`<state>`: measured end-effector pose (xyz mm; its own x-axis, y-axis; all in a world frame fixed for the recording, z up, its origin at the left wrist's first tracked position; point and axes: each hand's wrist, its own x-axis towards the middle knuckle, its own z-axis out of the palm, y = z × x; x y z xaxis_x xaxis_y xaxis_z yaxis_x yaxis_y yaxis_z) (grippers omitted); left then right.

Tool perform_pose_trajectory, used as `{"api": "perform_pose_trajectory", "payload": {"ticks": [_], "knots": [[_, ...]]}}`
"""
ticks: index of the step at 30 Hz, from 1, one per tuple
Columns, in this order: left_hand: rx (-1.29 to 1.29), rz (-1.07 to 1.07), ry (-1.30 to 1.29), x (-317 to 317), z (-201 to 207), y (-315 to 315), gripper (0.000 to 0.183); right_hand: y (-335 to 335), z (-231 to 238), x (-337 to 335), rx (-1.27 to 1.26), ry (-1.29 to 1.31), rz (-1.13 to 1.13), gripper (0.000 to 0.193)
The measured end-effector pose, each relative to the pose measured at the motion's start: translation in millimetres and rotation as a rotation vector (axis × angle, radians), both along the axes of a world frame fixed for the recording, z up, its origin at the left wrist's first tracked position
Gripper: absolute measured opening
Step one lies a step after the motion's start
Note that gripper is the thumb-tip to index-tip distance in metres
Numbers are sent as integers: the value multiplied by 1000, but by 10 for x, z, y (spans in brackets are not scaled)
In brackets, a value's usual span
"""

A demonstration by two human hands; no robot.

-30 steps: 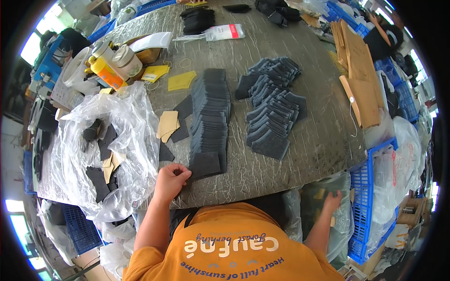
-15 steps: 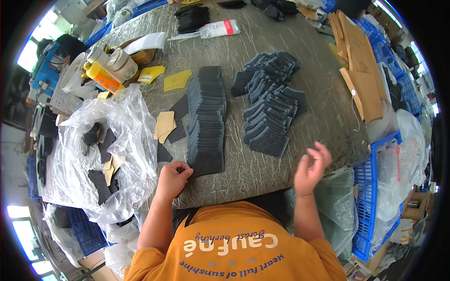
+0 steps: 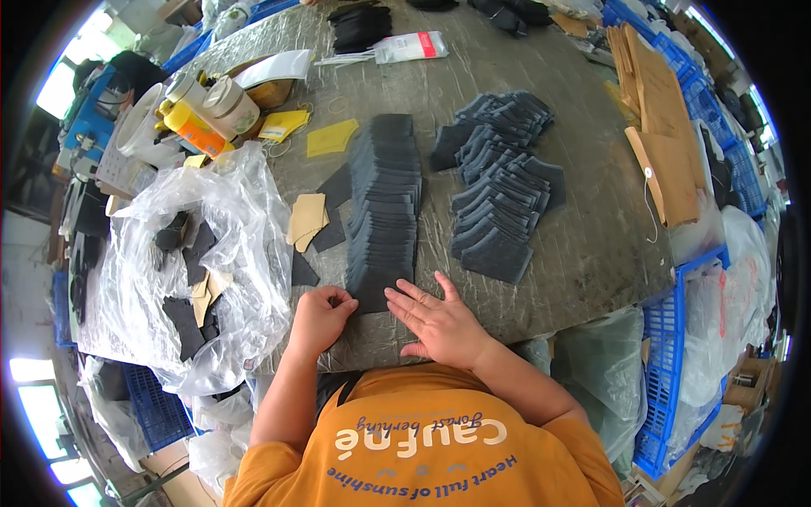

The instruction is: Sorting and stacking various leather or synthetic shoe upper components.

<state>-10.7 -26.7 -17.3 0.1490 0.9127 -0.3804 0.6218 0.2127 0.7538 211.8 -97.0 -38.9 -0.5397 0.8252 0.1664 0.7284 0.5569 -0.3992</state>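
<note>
A long row of overlapping dark grey fabric pieces [image 3: 384,194] lies straight in front of me, fanned out from far to near. At its near left corner my left hand [image 3: 321,323] is closed in a pinch on the edge of the nearest piece. My right hand [image 3: 441,325] is spread open, palm down, its fingertips at the near right corner of that same piece. To the right lies a second, less even group of curved dark fabric pieces [image 3: 498,198]. Left of the row are tan card pieces [image 3: 307,221] and several loose dark pieces [image 3: 331,232].
A crumpled clear plastic bag [image 3: 258,279] with dark and tan scraps covers the table's left side. Beyond it stand an orange-and-yellow bottle [image 3: 196,128] and a lidded jar [image 3: 232,106]. Yellow cards [image 3: 332,138] lie nearby. Folded brown paper [image 3: 663,144] and a blue crate [image 3: 665,363] are at right.
My right hand has come left, from beside the curved pieces to the near end of the row. My left hand stays at the row's near left corner.
</note>
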Motion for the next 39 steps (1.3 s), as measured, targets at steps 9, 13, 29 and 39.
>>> {"api": "perform_pose_trajectory", "payload": {"ticks": [9,13,29,39], "knots": [[202,-134,360,88,82,-20,15,46,-39,-22,15,67,-72,49],[446,-205,59,98,55,-100,11,80,-30,63,230,450,-368,29],[654,-498,-322,477,217,-235,67,-21,336,13,-76,759,-368,13],[627,-548,-280,442,180,-282,102,-37,400,-181,-217,802,-186,13]]}}
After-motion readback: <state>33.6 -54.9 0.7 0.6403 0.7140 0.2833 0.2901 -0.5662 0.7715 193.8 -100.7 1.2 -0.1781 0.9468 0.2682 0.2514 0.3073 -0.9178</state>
